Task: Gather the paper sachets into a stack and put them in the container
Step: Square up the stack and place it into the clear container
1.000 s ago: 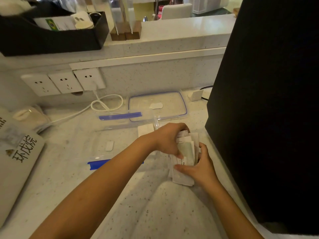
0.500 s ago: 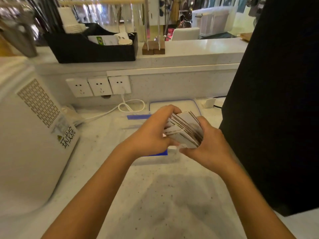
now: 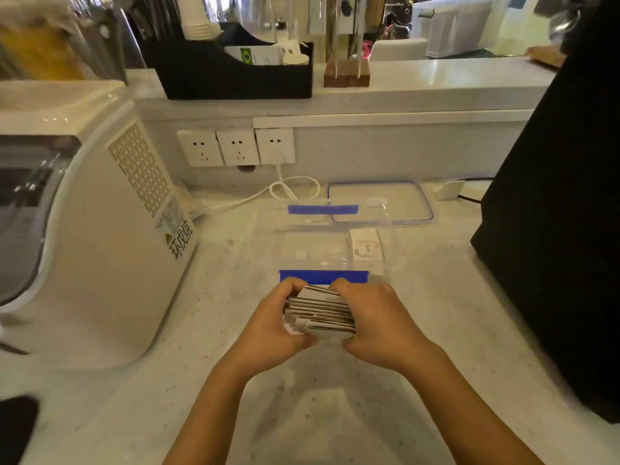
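A stack of white paper sachets (image 3: 320,312) is held edge-up between both hands, just above the counter. My left hand (image 3: 273,325) grips its left end and my right hand (image 3: 379,322) grips its right end. Just beyond the hands stands a clear plastic container (image 3: 315,253) with blue clips on its near and far sides. One sachet printed "love" (image 3: 365,250) lies inside it at the right end. The container's clear lid (image 3: 380,203) with a blue rim lies flat behind it.
A white appliance (image 3: 87,229) fills the left side. A large black machine (image 3: 563,213) stands at the right. Wall sockets (image 3: 236,147) with a white cable (image 3: 285,189) are at the back, under a ledge holding a black organiser box (image 3: 231,75).
The hands lifted the loose sachets off the counter at the right, squared them into a stack and brought it to the middle, in front of the container. The view has tilted upward.
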